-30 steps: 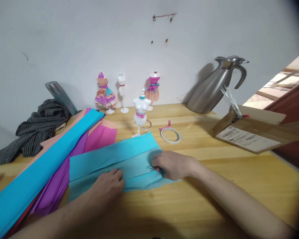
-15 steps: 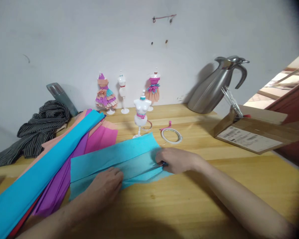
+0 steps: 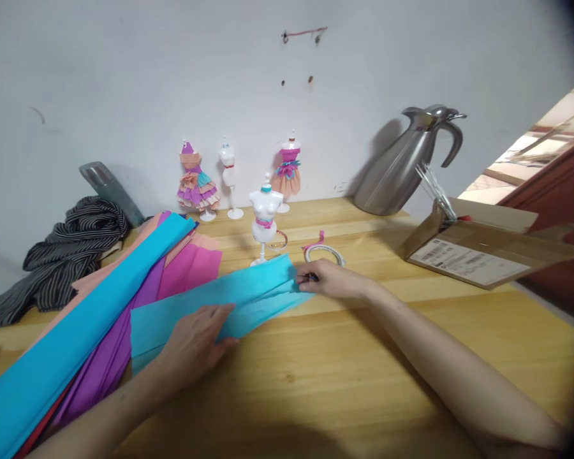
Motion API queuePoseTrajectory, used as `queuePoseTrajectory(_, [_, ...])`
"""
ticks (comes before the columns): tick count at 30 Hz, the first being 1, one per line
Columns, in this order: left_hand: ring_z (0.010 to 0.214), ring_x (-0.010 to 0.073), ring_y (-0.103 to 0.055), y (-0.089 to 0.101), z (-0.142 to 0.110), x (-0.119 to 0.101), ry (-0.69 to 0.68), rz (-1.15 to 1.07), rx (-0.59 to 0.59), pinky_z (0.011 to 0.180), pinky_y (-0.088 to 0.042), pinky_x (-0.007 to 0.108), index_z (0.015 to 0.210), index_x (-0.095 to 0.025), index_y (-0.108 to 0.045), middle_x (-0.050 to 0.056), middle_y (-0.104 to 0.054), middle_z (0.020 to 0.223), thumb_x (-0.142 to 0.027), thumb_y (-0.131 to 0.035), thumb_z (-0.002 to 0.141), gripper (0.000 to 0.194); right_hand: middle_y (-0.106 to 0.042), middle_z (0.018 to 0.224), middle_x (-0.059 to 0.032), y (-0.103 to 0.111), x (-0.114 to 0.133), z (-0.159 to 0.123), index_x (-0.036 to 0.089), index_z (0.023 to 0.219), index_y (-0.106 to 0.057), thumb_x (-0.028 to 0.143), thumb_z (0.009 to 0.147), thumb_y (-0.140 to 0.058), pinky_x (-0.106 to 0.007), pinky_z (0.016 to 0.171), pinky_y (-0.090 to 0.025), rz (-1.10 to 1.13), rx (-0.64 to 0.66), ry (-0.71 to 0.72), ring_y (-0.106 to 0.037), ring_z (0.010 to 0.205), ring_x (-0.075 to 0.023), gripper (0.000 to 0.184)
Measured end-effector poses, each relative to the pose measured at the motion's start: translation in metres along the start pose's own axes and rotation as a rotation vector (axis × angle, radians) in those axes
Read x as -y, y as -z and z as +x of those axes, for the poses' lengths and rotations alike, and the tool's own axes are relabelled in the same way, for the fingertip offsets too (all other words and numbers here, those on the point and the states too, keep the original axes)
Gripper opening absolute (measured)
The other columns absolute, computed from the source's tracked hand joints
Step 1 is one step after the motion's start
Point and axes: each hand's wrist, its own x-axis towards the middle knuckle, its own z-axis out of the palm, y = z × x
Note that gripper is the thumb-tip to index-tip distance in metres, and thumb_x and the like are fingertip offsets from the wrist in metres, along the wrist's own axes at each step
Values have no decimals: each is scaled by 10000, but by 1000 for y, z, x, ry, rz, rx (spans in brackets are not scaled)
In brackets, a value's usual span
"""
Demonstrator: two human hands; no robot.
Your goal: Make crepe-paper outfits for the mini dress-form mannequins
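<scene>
A light-blue crepe paper sheet (image 3: 249, 284) lies folded in lengthwise layers on the wooden table. My left hand (image 3: 198, 338) rests on its near part, fingers stretched forward and thumb apart. At the sheet's right end my right hand (image 3: 332, 278) is closed around small dark-handled scissors (image 3: 310, 276), mostly hidden in the fingers. Its fingertips also touch the paper's edge. Just behind the sheet stands a small white dress form (image 3: 264, 213) with a teal neck band and a pink waist band.
Rolled crepe paper (image 3: 90, 325) in blue, purple and peach lies left, near a striped cloth (image 3: 71, 245). Three more dress forms stand along the wall, two wearing paper dresses (image 3: 197, 182). A tape roll (image 3: 342, 260), steel jug (image 3: 402, 166) and cardboard box (image 3: 478, 245) are to the right.
My right hand has moved up and away with the paper's near edge, folding it back over the sheet. The left thumb has spread from the fingers. The view has shifted slightly.
</scene>
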Motion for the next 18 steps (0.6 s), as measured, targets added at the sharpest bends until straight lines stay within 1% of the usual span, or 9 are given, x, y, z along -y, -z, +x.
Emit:
queuePoseTrajectory(1, [1137,281,-544,-1,0,-1,-17,-21,5,886,-420,375,1287,-195,-466,117,-597,1255,-340,-487,876,437,-542,679,9,4,0,-2,146,791,-604,278,797,-562,-229,581,-349,34,18,6,-465,630,-121,138])
queuePoseTrajectory(2, [1121,276,-550,-3,2,-2,-24,-37,33,883,-419,369,1263,-196,-489,111,-607,1239,-320,-492,867,415,-551,712,3,9,-1,-5,140,849,-618,328,791,-591,-230,589,-365,74,57,17,-479,647,-124,199])
queuePoseTrajectory(5, [922,233,-592,-1,9,-5,-34,-76,150,775,-416,323,948,-179,-609,76,-669,980,-241,-439,853,204,-586,890,-38,18,-5,-13,120,1076,-621,406,690,-716,-228,629,-412,153,279,90,-531,747,-141,491])
queuePoseTrajectory(7, [784,191,-563,2,14,-6,-24,-149,179,685,-386,286,790,-174,-578,44,-634,813,-236,-417,844,180,-585,980,-59,19,-9,-15,121,1149,-606,373,634,-759,-231,659,-428,143,382,126,-541,812,-156,594])
queuePoseTrajectory(8, [736,172,-538,4,15,-6,-14,-212,177,649,-366,271,763,-175,-557,27,-606,764,-251,-414,843,180,-585,994,-60,18,-10,-16,123,1147,-608,341,618,-765,-232,665,-430,133,400,127,-540,824,-160,593])
queuePoseTrajectory(11, [657,132,-463,5,18,-3,-4,-436,189,585,-318,245,754,-176,-526,-17,-520,687,-305,-432,829,176,-577,871,-17,16,-13,-14,122,1004,-634,246,628,-713,-222,621,-400,141,362,65,-512,733,-133,404])
queuePoseTrajectory(14, [629,119,-420,-4,19,2,21,-569,257,572,-314,236,854,-170,-557,-42,-456,664,-336,-481,791,193,-456,661,46,16,-14,-12,132,760,-580,201,681,-603,-211,560,-326,186,283,-5,-416,610,-93,108])
queuePoseTrajectory(16, [625,121,-418,-12,19,5,61,-591,295,574,-328,236,957,-163,-575,-48,-443,661,-338,-523,756,272,-401,628,58,17,-14,-12,148,686,-517,189,687,-564,-210,556,-302,209,275,-9,-381,597,-87,62])
queuePoseTrajectory(18, [654,134,-450,-18,18,6,62,-584,297,596,-360,244,1038,-162,-580,-38,-482,690,-325,-546,737,344,-391,628,58,17,-14,-11,156,679,-493,178,678,-549,-209,554,-298,211,310,-9,-374,596,-86,61])
